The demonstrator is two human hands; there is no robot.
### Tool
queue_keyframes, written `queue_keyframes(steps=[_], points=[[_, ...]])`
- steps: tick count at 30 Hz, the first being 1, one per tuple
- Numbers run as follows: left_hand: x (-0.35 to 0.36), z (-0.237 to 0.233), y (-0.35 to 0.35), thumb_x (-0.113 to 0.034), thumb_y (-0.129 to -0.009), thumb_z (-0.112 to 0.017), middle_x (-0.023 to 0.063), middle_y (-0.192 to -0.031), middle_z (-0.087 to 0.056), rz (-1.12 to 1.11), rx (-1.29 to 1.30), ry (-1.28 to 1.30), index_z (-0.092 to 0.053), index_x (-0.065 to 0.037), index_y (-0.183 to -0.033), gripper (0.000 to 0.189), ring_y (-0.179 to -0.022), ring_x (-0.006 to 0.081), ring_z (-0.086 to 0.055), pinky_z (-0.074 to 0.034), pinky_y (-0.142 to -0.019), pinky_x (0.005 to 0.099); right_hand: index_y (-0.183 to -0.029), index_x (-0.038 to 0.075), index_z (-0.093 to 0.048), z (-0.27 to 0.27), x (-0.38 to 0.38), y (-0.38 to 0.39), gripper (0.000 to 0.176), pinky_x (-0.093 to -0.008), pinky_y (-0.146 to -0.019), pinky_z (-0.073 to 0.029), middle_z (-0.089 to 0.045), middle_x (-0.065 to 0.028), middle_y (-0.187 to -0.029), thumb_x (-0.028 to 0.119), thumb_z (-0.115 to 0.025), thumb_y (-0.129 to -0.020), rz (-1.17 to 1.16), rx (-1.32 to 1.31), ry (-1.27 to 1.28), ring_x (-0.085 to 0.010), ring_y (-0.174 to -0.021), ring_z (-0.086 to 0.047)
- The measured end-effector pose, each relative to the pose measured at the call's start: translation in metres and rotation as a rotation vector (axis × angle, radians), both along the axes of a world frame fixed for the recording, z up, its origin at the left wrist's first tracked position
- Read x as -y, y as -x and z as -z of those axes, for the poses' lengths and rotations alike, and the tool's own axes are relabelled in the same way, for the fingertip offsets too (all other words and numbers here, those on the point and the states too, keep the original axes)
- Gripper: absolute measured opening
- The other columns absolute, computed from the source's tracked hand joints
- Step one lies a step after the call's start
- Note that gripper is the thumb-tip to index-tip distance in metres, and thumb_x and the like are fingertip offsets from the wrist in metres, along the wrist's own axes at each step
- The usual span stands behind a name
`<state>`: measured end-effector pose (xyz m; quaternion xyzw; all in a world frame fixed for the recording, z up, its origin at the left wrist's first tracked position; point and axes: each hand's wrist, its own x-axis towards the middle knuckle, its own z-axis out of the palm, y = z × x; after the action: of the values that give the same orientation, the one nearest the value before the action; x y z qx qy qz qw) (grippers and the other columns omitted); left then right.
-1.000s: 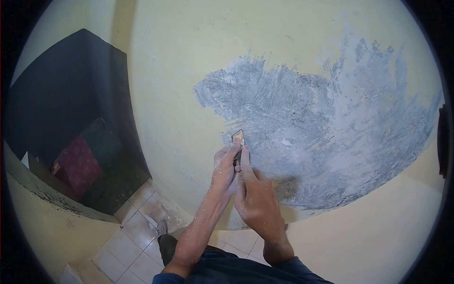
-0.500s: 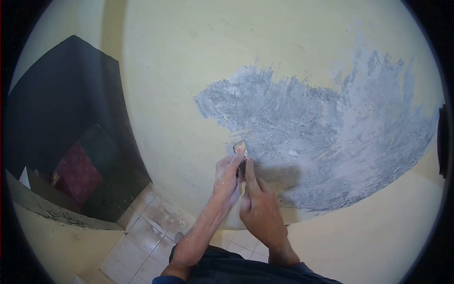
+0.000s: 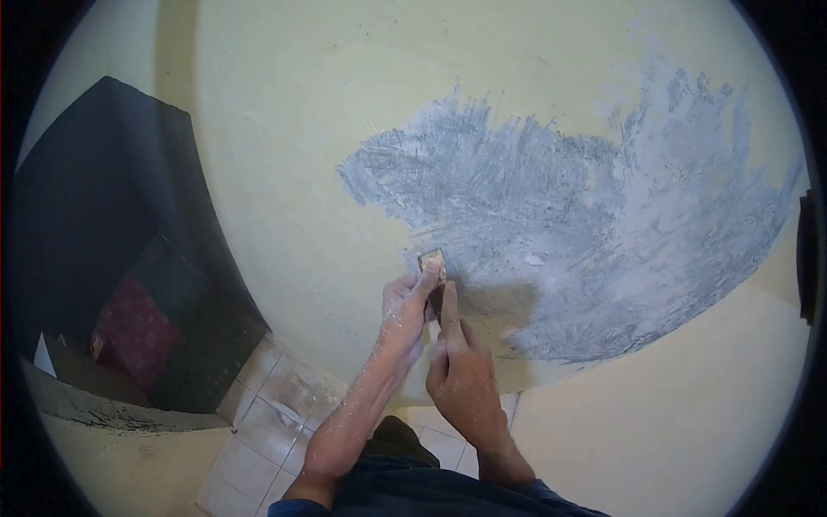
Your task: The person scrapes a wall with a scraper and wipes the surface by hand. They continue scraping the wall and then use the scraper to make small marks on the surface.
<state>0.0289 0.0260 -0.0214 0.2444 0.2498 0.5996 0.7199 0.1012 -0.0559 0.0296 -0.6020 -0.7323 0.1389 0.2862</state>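
A short scraper [image 3: 433,258], its blade caked with pale paint, rests with its front edge on the wall at the border of the scraped patch. My left hand [image 3: 402,306], dusted with paint flakes, is closed on the blade's side, thumb pressed on its face. Behind it, my right hand [image 3: 465,366] is wrapped around the handle, with the index finger stretched along the blade. The cream wall [image 3: 284,172] shows a large grey patch [image 3: 517,189] above and right of both hands. Most of the handle is hidden by my fingers.
At the left is a dark recess [image 3: 95,189] with a red panel [image 3: 138,327] and a rough ledge [image 3: 129,420] in front. White floor tiles [image 3: 250,452] lie below, with debris near the wall. A dark object [image 3: 807,258] sits at the far right edge.
Both hands and the scraper have shifted slightly up and left in view, as has the wall with my head's motion. More of the blade's caked face now shows.
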Motion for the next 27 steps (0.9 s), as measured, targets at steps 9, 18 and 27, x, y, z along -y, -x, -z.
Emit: queue_keyframes(steps=[9, 18, 27], points=[[-0.006, 0.003, 0.003, -0.030, -0.094, -0.061, -0.0004, -0.075, -0.064, -0.033, -0.007, -0.035, -0.066, -0.005, -0.084, 0.028, -0.062, 0.0045, -0.055, -0.044, -0.056, 0.0215, -0.145, -0.008, -0.022, 0.003, -0.002, 0.003, 0.069, -0.0486, -0.075, -0.046, -0.056, -0.0329, -0.105, -0.005, -0.044, -0.080, -0.004, -0.025, -0.015, -0.0484, -0.087, -0.056], [-0.015, 0.006, 0.009, -0.030, -0.094, -0.062, 0.0005, -0.074, -0.062, -0.008, 0.010, -0.037, -0.063, -0.007, -0.083, 0.026, -0.064, 0.0067, -0.056, -0.045, -0.056, 0.0229, -0.143, -0.010, -0.024, 0.009, -0.006, 0.009, 0.067, -0.0489, -0.078, -0.048, -0.055, -0.0355, -0.108, -0.007, -0.044, -0.079, -0.026, -0.037, -0.107, -0.0501, -0.093, -0.056], [-0.015, 0.003, 0.013, -0.032, -0.093, -0.062, 0.0003, -0.075, -0.061, -0.020, -0.025, -0.054, -0.063, -0.007, -0.084, 0.027, -0.066, 0.0079, -0.057, -0.046, -0.058, 0.0235, -0.144, -0.008, -0.025, 0.013, -0.010, 0.009, 0.063, -0.0471, -0.077, -0.048, -0.055, -0.0352, -0.113, -0.007, -0.044, -0.084, -0.067, -0.092, -0.140, -0.0501, -0.094, -0.058]])
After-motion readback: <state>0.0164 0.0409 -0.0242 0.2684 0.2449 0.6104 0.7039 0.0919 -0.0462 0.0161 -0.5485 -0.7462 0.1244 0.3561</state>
